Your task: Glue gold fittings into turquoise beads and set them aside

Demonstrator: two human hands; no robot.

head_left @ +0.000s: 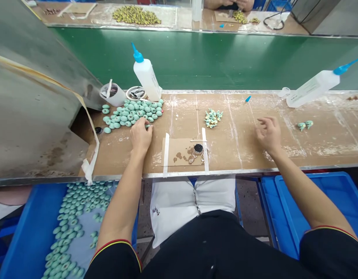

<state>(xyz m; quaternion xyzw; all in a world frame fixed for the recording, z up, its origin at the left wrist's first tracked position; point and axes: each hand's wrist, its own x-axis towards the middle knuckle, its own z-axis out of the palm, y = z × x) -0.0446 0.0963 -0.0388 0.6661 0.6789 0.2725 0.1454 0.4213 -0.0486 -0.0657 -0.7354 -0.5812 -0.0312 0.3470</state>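
My left hand (141, 133) rests at the near edge of a heap of round teal pieces (132, 112) on the brown bench, fingers curled over one of the pieces. My right hand (268, 133) lies further right on the bare bench with its fingers loosely spread and nothing in it. Between my hands sits a small cluster of pale teal-and-cream parts (213, 117). A taped-down cardboard square (184, 152) with a small black glue cap (198, 148) and brown stains lies at the bench's front edge.
A white squeeze bottle with a blue nozzle (146, 77) stands behind the heap, by a white cup (112, 94) and tape roll (136, 93). A second bottle (315, 87) lies at right, two teal parts (305, 124) near it. Blue bins (36, 228) (335, 193) sit below. Another person's hands (233, 4) work across the green divider.
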